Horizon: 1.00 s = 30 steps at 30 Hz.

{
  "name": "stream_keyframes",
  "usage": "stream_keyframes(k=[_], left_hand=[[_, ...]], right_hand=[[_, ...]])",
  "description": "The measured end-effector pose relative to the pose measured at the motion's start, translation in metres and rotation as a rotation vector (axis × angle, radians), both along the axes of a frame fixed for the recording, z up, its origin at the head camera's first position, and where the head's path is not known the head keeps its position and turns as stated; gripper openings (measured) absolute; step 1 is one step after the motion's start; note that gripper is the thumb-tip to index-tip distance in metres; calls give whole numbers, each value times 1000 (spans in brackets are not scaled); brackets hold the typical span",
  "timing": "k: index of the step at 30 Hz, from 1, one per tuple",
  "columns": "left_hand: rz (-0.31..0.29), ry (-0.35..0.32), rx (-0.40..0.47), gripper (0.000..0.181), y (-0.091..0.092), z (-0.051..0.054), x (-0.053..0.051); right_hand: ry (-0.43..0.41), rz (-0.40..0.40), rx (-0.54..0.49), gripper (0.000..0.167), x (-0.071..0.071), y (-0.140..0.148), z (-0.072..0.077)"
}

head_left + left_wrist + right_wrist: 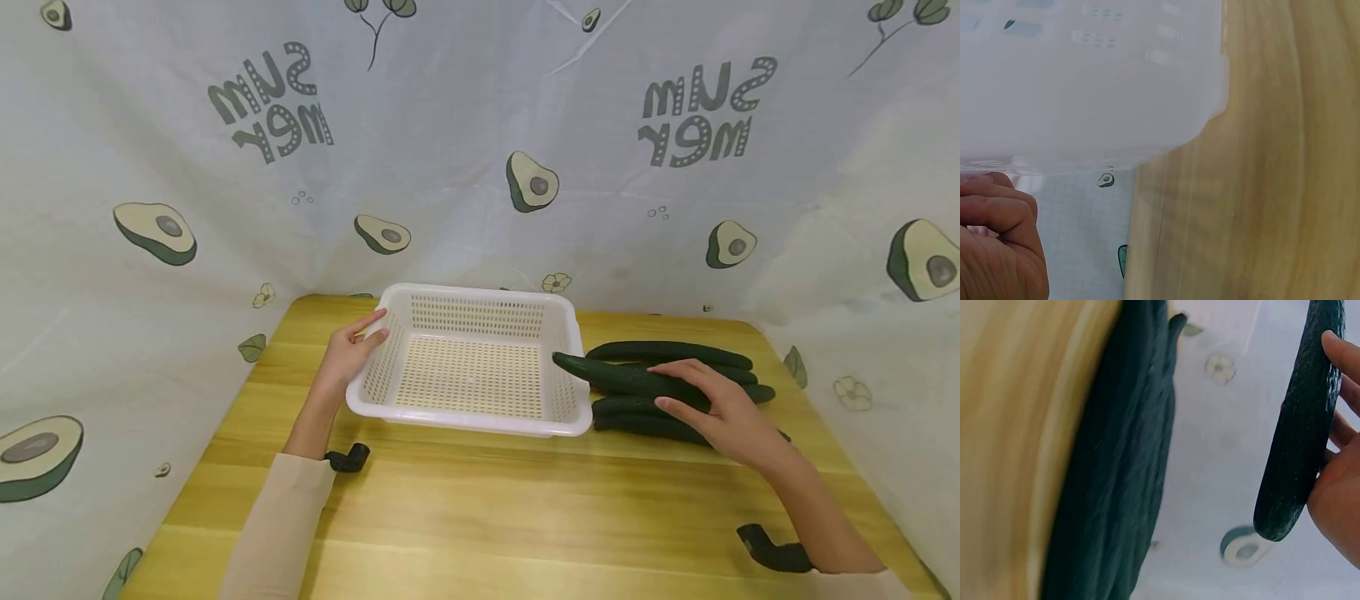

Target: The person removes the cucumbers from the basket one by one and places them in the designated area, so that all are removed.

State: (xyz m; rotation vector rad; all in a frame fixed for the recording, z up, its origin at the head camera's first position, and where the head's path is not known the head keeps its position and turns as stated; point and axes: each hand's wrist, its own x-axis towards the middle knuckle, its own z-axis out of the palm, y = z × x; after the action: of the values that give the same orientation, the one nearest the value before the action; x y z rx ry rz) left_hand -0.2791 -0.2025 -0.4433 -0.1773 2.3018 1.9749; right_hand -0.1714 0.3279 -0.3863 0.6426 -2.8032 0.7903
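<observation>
A white plastic basket [468, 420] with slotted walls stands on the table, with nothing in it. My left hand [348, 357] grips its left rim, the thumb on the inner side; in the left wrist view the fingers [1000, 212] curl under the rim. In my right hand [723, 414] is a dark green cucumber [618, 377], pinched between thumb and fingers. The right wrist view shows this cucumber [1300, 425] lifted off the others, and its tip reaches the basket's right rim in the head view. Several more cucumbers [675, 351] lie side by side below it.
The wooden table [480, 508] extends in front of the basket. A pale cloth [450, 150] printed with avocados and lettering hangs behind and along both sides. A black strap piece [348, 458] sits at the left wrist, another [772, 550] at the right.
</observation>
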Motion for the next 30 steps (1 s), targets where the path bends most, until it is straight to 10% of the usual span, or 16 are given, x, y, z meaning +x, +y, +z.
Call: stream_keyframes(k=[16, 30], left_hand=[[-9, 23, 6, 51, -1, 0, -1], [-8, -17, 31, 52, -1, 0, 1]], right_hand=[[-64, -66, -19, 45, 29, 75, -37], [33, 47, 63, 46, 41, 75, -74]])
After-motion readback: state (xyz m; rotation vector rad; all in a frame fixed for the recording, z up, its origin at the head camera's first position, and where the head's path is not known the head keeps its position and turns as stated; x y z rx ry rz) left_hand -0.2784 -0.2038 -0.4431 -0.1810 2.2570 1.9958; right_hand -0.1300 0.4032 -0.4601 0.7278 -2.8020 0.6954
